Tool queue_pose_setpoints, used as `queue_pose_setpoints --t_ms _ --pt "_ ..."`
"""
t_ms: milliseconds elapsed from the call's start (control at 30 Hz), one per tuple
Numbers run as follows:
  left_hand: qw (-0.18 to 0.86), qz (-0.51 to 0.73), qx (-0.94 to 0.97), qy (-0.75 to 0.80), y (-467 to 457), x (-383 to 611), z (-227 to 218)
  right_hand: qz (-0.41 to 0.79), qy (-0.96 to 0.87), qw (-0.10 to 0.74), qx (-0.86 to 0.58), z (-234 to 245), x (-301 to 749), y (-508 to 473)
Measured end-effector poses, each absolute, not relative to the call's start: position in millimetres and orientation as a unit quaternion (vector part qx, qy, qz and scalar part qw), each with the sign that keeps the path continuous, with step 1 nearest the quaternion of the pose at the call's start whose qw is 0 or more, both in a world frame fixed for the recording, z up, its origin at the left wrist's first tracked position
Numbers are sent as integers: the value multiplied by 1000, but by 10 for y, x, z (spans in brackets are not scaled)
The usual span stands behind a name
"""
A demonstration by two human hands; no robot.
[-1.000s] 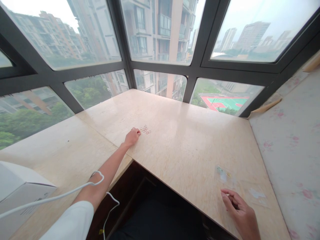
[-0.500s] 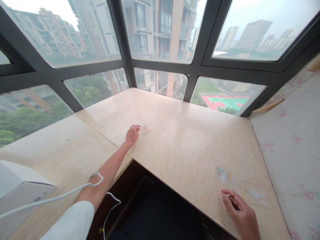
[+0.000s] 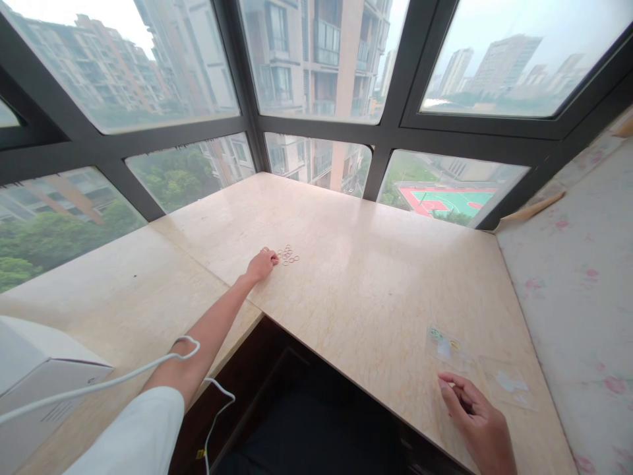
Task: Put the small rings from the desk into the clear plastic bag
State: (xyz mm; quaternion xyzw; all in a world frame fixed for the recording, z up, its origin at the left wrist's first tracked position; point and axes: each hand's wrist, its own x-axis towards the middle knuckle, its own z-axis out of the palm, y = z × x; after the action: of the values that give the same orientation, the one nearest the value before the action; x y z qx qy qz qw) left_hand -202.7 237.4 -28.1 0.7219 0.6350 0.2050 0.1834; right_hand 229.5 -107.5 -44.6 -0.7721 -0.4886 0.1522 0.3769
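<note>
My left hand [image 3: 261,265] reaches far out over the pale marble counter [image 3: 366,290], fingers curled and pinched at the left edge of a small cluster of thin rubber bands [image 3: 288,255]. What the fingertips hold is too small to make out. My right hand [image 3: 472,415] rests near the counter's front right edge, fingers loosely curled with the thumb against them, nothing visible in it. Just beyond it lie two small clear plastic bags [image 3: 445,344], one with green and yellow bits inside.
A white box [image 3: 34,382] sits at the left front, with a white cable [image 3: 123,379] looping across my left forearm. Dark-framed windows [image 3: 316,132] wrap the counter's far side. A floral-patterned surface [image 3: 578,277] borders the right. A dark gap [image 3: 306,422] opens below the counter's front edge.
My left hand shifted slightly at the rubber bands, fingers curling tighter. The right hand has stayed in place.
</note>
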Motion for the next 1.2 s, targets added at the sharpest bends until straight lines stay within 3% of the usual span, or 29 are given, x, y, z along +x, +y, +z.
queue_pose_setpoints --t_ms 333,733,900,1200 --pt "376 348 638 575 2192 -1841 -165 162 -492 393 -760 -416 2268 -1062" --pt "748 366 490 259 1459 -417 177 184 -490 435 -733 -458 2222 -1063" --pt "714 332 559 261 1215 219 221 192 -479 458 -724 -445 2208 -1060" --pt "538 277 756 249 747 1285 159 220 -458 489 -709 -439 2208 -1035"
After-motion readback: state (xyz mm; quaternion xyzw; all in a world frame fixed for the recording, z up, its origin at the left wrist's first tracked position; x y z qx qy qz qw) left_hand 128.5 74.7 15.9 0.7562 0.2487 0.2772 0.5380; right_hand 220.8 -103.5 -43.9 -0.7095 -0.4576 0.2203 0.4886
